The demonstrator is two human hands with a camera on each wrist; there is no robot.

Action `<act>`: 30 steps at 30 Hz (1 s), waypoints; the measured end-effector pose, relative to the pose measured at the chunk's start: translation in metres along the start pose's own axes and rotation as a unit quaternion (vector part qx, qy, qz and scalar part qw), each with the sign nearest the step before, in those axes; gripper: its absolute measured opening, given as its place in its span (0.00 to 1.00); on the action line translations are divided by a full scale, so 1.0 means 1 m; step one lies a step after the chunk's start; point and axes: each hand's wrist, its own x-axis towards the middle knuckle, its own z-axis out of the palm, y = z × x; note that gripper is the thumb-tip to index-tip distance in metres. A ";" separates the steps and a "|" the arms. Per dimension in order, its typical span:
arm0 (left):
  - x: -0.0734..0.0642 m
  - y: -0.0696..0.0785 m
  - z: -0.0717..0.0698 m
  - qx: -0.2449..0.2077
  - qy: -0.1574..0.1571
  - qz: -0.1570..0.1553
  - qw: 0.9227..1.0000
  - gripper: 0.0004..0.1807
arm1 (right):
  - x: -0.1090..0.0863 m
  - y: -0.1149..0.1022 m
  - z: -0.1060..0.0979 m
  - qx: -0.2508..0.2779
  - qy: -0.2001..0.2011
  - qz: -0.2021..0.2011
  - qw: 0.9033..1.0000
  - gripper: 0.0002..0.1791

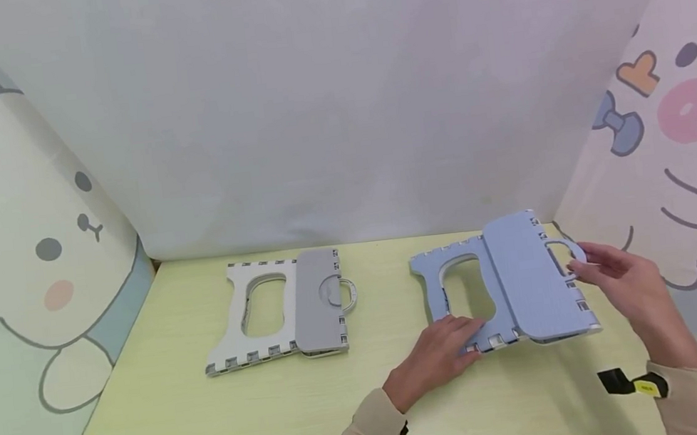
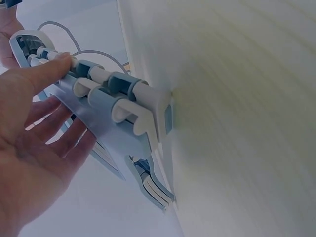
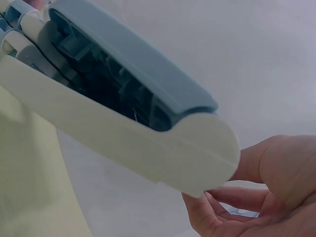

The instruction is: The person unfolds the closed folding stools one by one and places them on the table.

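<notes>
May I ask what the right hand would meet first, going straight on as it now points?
The right hand holds the handle; beyond it, the blue stool's seat panel looks first in line, though depth is unclear.

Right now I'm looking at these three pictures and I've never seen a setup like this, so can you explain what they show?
There's no robot here, just a person's two bare hands. The wide picture is taken from the person's head, looking forward and down. The two closer ones are taken from the left and right wrists, each showing that hand's work.

On the yellow-green table lies a gray-and-white folding stool, untouched. To its right is a blue folding stool, which is being held. The left hand holds its near edge, thumb on one side and fingers on the other. The right hand holds its loop handle.
</notes>
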 end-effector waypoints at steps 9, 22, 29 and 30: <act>-0.002 -0.002 0.005 -0.007 0.016 0.012 1.000 0.29 | -0.005 0.001 -0.005 0.023 -0.016 0.011 1.000 0.46; 0.001 0.000 0.002 -0.022 0.007 0.012 1.000 0.28 | -0.005 0.000 -0.013 0.034 -0.018 -0.034 0.999 0.42; 0.001 -0.002 0.001 -0.023 0.005 0.011 1.000 0.28 | -0.004 -0.001 -0.015 0.082 -0.023 -0.054 0.995 0.39; 0.002 -0.002 0.001 -0.025 0.005 0.011 1.000 0.28 | -0.004 -0.001 -0.016 0.092 -0.025 -0.055 0.994 0.38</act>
